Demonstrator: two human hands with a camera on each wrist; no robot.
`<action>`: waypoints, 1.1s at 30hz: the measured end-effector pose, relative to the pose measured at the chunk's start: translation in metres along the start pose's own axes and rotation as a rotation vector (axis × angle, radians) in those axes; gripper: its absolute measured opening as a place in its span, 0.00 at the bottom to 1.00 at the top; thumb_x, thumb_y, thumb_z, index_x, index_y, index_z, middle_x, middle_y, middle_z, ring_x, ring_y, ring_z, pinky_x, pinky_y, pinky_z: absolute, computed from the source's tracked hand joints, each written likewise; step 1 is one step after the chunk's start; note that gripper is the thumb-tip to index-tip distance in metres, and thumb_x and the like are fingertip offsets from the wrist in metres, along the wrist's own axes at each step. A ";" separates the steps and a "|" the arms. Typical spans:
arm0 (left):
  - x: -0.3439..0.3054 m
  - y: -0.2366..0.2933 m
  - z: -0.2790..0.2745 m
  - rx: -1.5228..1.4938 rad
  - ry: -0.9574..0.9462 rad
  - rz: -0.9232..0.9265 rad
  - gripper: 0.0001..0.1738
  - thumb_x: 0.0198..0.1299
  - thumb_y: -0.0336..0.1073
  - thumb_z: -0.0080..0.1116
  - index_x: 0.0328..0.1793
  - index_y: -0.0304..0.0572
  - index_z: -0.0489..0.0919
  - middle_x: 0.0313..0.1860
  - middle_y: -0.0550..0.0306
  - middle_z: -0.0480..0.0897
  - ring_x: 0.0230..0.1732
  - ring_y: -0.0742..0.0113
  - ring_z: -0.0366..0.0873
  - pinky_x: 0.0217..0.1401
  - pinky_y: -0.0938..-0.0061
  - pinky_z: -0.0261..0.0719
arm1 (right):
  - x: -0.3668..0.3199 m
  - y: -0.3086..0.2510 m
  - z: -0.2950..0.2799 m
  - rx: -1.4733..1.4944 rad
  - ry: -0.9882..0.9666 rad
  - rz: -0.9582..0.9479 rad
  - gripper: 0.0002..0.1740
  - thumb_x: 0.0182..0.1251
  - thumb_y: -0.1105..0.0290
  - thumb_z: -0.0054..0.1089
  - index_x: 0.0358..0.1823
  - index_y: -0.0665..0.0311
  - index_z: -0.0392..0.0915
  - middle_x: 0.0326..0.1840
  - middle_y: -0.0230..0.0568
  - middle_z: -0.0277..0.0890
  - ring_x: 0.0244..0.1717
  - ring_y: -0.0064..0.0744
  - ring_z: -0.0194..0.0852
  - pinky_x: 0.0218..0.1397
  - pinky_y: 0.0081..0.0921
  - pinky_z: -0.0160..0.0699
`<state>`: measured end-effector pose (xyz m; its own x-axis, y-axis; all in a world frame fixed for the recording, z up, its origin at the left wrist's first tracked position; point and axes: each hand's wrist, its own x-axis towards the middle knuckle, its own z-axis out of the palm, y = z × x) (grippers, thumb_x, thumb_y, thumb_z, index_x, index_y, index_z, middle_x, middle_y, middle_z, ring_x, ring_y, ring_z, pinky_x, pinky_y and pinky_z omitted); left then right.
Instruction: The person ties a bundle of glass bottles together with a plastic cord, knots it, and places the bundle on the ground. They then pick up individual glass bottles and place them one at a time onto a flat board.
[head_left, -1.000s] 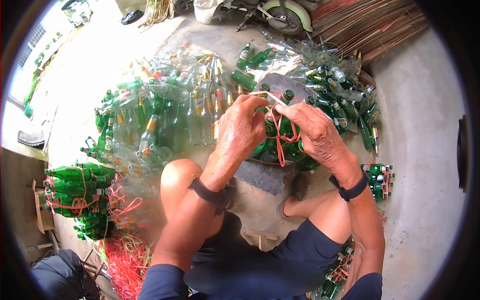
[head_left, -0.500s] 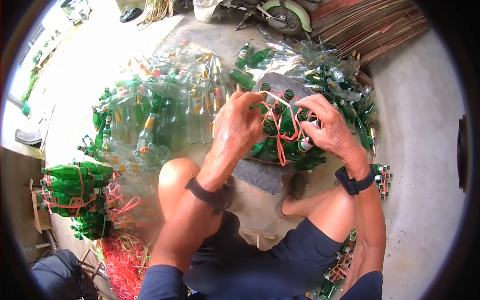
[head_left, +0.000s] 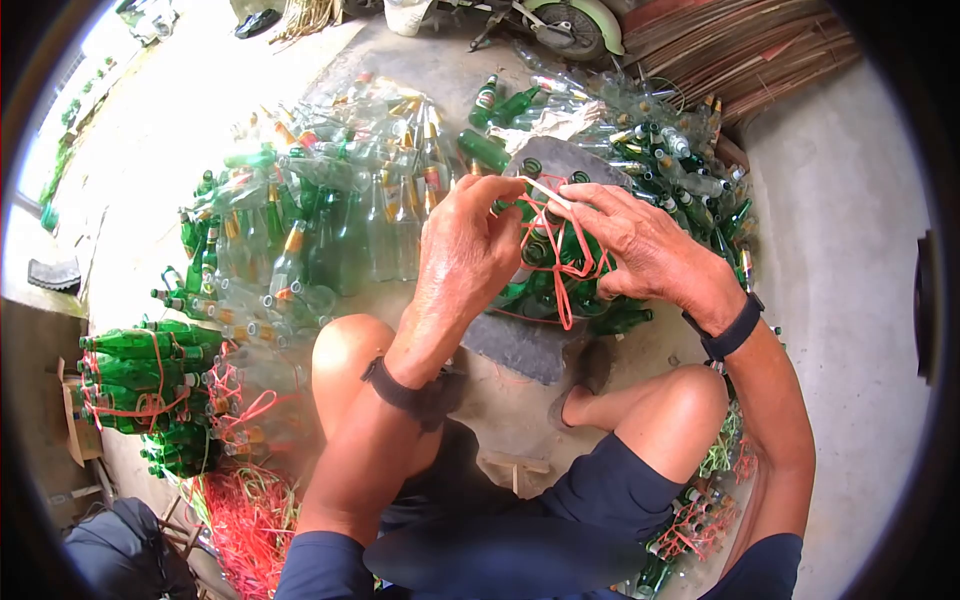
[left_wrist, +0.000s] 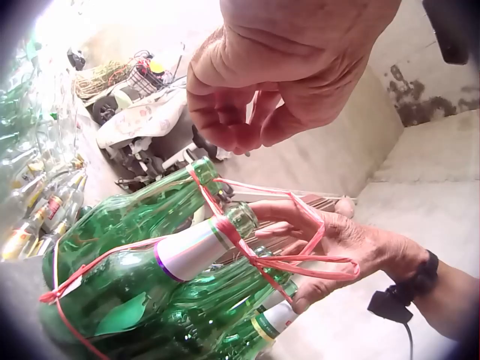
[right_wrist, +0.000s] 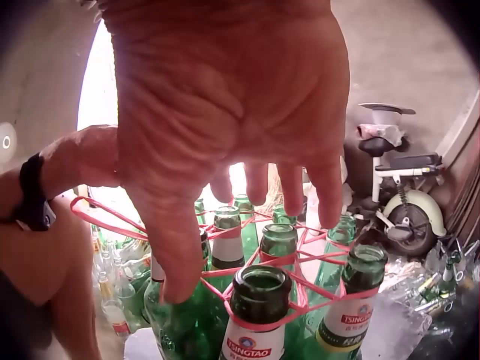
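A bundle of green beer bottles point(head_left: 538, 290) stands upright between the hands, bound at the necks with pink plastic string point(right_wrist: 300, 304). A loop of the string point(left_wrist: 319, 264) sticks out beside the necks in the left wrist view. My left hand point(head_left: 468, 235), at the bundle's left, pinches a pale strap point(head_left: 548, 192) that stretches across the bottle tops. Over the right side of the bundle, my right hand point(head_left: 650, 245) has its fingers extended, fingertips at the strap's other end. In the right wrist view its thumb point(right_wrist: 180, 266) lies against the bottles, with the other fingers spread above the necks.
Loose clear and green bottles point(head_left: 380, 235) cover the floor ahead, with another heap point(head_left: 665, 150) at the right. Tied bottle bundles point(head_left: 150, 375) and a pile of red string point(head_left: 250, 525) lie at the left. A two-wheeler point(head_left: 570, 30) and stacked wooden strips point(head_left: 730, 60) stand behind.
My right hand let the strap go and drew back right with spread fingers, then came back over the bottle tops to the strap. My left hand has stayed nearly in place.
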<state>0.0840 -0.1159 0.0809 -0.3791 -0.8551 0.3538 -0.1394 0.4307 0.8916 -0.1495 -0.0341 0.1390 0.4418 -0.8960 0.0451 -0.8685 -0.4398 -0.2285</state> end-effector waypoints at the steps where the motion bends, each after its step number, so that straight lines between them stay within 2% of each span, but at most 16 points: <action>1: 0.000 -0.002 0.000 -0.001 -0.001 -0.003 0.13 0.67 0.25 0.63 0.56 0.34 0.88 0.40 0.54 0.86 0.30 0.71 0.80 0.35 0.73 0.79 | 0.002 0.001 0.001 0.002 -0.002 0.001 0.59 0.37 0.79 0.77 0.81 0.56 0.68 0.79 0.47 0.68 0.76 0.56 0.71 0.80 0.45 0.76; 7: 0.000 -0.001 0.000 -0.084 -0.045 -0.065 0.10 0.74 0.28 0.62 0.56 0.32 0.88 0.37 0.58 0.89 0.31 0.79 0.78 0.33 0.77 0.78 | 0.011 0.005 0.012 0.052 -0.033 0.020 0.60 0.40 0.77 0.79 0.84 0.54 0.65 0.80 0.47 0.68 0.76 0.56 0.72 0.78 0.46 0.79; 9: 0.000 0.005 -0.002 -0.092 -0.071 -0.098 0.10 0.76 0.29 0.62 0.57 0.31 0.88 0.36 0.61 0.89 0.32 0.81 0.76 0.33 0.79 0.77 | 0.012 0.007 0.011 0.078 -0.013 -0.002 0.64 0.37 0.78 0.80 0.84 0.51 0.62 0.80 0.42 0.68 0.70 0.59 0.76 0.68 0.48 0.86; 13: -0.001 0.009 -0.001 -0.095 -0.052 -0.078 0.11 0.75 0.29 0.63 0.57 0.32 0.88 0.34 0.62 0.88 0.32 0.81 0.75 0.32 0.79 0.75 | 0.017 0.010 0.013 0.040 -0.014 -0.049 0.65 0.34 0.77 0.82 0.83 0.53 0.63 0.82 0.41 0.64 0.68 0.59 0.78 0.66 0.48 0.88; 15: -0.001 0.012 -0.002 -0.085 -0.067 -0.087 0.11 0.75 0.30 0.64 0.58 0.32 0.88 0.33 0.63 0.86 0.32 0.81 0.74 0.31 0.79 0.74 | 0.021 0.011 0.012 0.056 -0.127 -0.033 0.61 0.40 0.70 0.84 0.82 0.54 0.63 0.82 0.48 0.64 0.72 0.61 0.75 0.71 0.50 0.84; 19: -0.003 0.021 -0.002 -0.110 -0.096 -0.127 0.11 0.75 0.29 0.64 0.58 0.32 0.88 0.33 0.63 0.84 0.33 0.81 0.73 0.32 0.79 0.74 | 0.027 0.010 0.010 0.079 -0.204 -0.010 0.60 0.39 0.68 0.84 0.80 0.55 0.63 0.82 0.52 0.61 0.69 0.65 0.76 0.68 0.52 0.85; 21: -0.003 0.023 -0.002 -0.075 -0.109 -0.100 0.11 0.75 0.28 0.64 0.59 0.31 0.87 0.33 0.64 0.83 0.33 0.82 0.72 0.34 0.79 0.75 | 0.029 0.011 0.009 0.105 -0.228 0.019 0.65 0.28 0.72 0.85 0.79 0.58 0.66 0.86 0.48 0.58 0.68 0.63 0.78 0.66 0.51 0.87; 22: -0.003 0.022 -0.001 -0.076 -0.113 -0.101 0.11 0.75 0.28 0.64 0.59 0.31 0.87 0.33 0.64 0.83 0.33 0.82 0.72 0.34 0.79 0.75 | 0.029 0.009 0.008 0.107 -0.229 0.023 0.65 0.28 0.72 0.85 0.79 0.58 0.66 0.86 0.48 0.58 0.68 0.63 0.78 0.66 0.51 0.87; 27: -0.005 0.017 -0.002 -0.178 -0.110 -0.123 0.11 0.74 0.25 0.62 0.59 0.30 0.87 0.37 0.62 0.87 0.37 0.82 0.77 0.39 0.81 0.77 | 0.025 0.010 0.016 -0.032 -0.198 0.005 0.58 0.35 0.74 0.81 0.77 0.57 0.67 0.77 0.53 0.63 0.58 0.64 0.83 0.60 0.55 0.87; 28: -0.005 0.021 -0.004 -0.146 -0.124 -0.153 0.11 0.74 0.24 0.61 0.58 0.30 0.88 0.39 0.60 0.90 0.40 0.82 0.80 0.42 0.80 0.80 | 0.025 0.012 0.018 -0.054 -0.156 -0.043 0.54 0.39 0.74 0.79 0.75 0.56 0.68 0.71 0.54 0.67 0.53 0.64 0.85 0.56 0.55 0.87; 33: -0.003 0.021 -0.006 -0.162 -0.133 -0.170 0.11 0.75 0.24 0.60 0.58 0.30 0.88 0.41 0.58 0.91 0.43 0.79 0.84 0.50 0.77 0.84 | 0.028 0.013 0.019 -0.044 -0.148 -0.053 0.49 0.44 0.74 0.79 0.74 0.57 0.68 0.65 0.58 0.70 0.49 0.65 0.86 0.51 0.53 0.89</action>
<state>0.0883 -0.1061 0.0999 -0.4811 -0.8611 0.1645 -0.0675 0.2234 0.9724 -0.1437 -0.0633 0.1187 0.5132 -0.8537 -0.0889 -0.8505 -0.4919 -0.1863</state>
